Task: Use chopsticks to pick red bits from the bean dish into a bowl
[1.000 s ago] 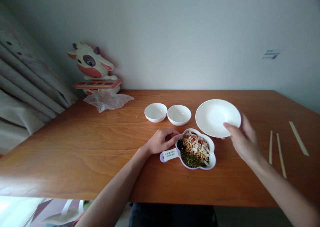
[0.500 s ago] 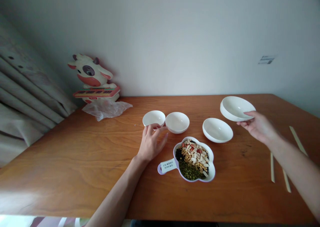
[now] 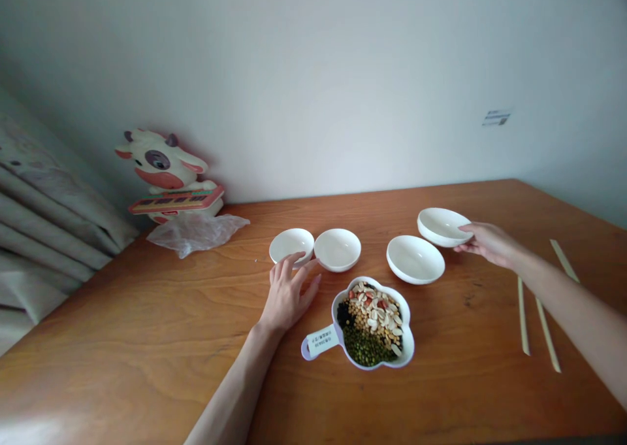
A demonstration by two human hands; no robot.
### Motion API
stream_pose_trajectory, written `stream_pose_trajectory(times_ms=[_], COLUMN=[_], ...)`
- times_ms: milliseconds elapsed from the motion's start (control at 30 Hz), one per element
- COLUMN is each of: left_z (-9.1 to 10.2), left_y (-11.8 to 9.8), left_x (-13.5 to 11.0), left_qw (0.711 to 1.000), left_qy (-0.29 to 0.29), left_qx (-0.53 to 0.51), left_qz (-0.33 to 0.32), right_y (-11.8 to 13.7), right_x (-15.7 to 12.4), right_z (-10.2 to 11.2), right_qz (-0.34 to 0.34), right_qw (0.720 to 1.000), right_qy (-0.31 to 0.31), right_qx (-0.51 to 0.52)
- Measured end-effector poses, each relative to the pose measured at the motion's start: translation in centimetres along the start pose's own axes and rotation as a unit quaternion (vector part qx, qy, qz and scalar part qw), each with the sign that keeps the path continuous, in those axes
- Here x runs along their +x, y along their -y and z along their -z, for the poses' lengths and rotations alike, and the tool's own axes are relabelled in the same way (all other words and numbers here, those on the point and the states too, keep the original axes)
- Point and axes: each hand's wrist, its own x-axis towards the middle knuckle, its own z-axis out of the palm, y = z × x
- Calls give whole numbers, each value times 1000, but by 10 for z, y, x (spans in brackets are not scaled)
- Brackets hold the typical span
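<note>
My right hand (image 3: 487, 242) grips the near rim of a white bowl (image 3: 439, 225), which sits low at the table's right rear. A second white bowl (image 3: 414, 259) lies just left of it. My left hand (image 3: 289, 291) rests on the table with fingers spread, its fingertips touching the leftmost of two small white bowls (image 3: 290, 244); the other small bowl (image 3: 337, 249) sits beside it. In front, a white flower-shaped dish (image 3: 372, 322) with a labelled handle holds mixed beans, peanuts and seeds.
The wooden table (image 3: 147, 340) runs to a white wall. A cow-shaped toy (image 3: 164, 170) and a crumpled clear plastic bag (image 3: 196, 230) sit at the back left. Thin wooden sticks (image 3: 533, 314) lie at the right. A curtain hangs at the left.
My right hand lifted one white bowl off the stack, carried it right and lowered it near the table. My left hand left the dish handle and moved to the leftmost small bowl.
</note>
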Motion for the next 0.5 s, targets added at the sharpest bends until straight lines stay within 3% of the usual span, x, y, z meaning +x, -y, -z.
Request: stream_pose_trajectory(times_ms=[133, 267, 400, 500], left_z=[-2, -3, -2, 0], left_y=[-1, -4, -3, -2], left_x=[2, 2, 3, 10], left_qw=[1000, 1000, 1000, 1000], left_qy=[7, 10, 15, 29], left_qx=[-5, -6, -6, -5], left_qz=[8, 16, 16, 10], right_y=[-19, -34, -41, -40], right_x=[-13, -20, -23, -25], right_z=[27, 33, 29, 26], right_qz=[-6, 30, 97, 212], right_qw=[1000, 999, 993, 976], right_qy=[-22, -16, -10, -22], right_qx=[-20, -37, -61, -52])
